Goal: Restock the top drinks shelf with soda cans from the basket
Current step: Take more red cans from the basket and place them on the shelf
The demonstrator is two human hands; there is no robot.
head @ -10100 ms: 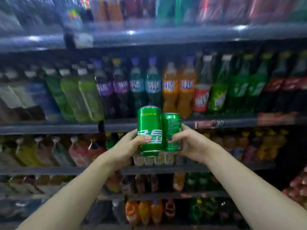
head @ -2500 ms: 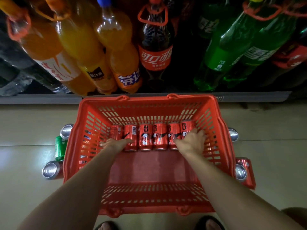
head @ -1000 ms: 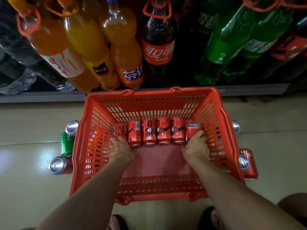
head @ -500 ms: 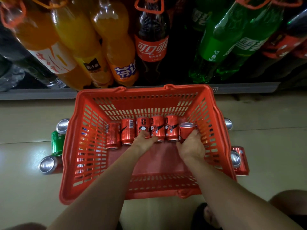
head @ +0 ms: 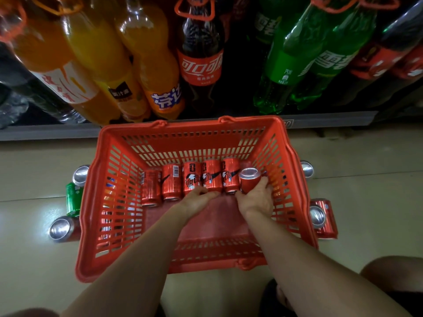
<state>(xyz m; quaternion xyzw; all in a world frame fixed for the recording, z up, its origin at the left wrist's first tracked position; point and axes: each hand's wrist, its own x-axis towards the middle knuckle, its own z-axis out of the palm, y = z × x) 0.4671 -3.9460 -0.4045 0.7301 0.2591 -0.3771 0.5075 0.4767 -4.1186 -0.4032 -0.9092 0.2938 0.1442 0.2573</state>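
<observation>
A red plastic basket [head: 119, 197] stands on the floor below me. Several red cola cans [head: 170, 184] lie side by side across its bottom. My right hand [head: 257, 197] grips the rightmost red can [head: 248, 179], which is tipped upright with its silver top showing. My left hand [head: 198, 200] has its fingers curled over the lower ends of the middle cans [head: 211, 175]. The top drinks shelf is out of view.
Large soda bottles fill the bottom shelf [head: 45, 133] just behind the basket: orange [head: 146, 65], cola [head: 201, 53], green [head: 290, 60]. Loose cans lie on the tiled floor: a green can [head: 73, 197] and silver-topped ones [head: 60, 228] on the left, red cans [head: 324, 218] on the right.
My right hand has tipped the rightmost can up on end. My left hand moved from the basket's left side to the middle cans.
</observation>
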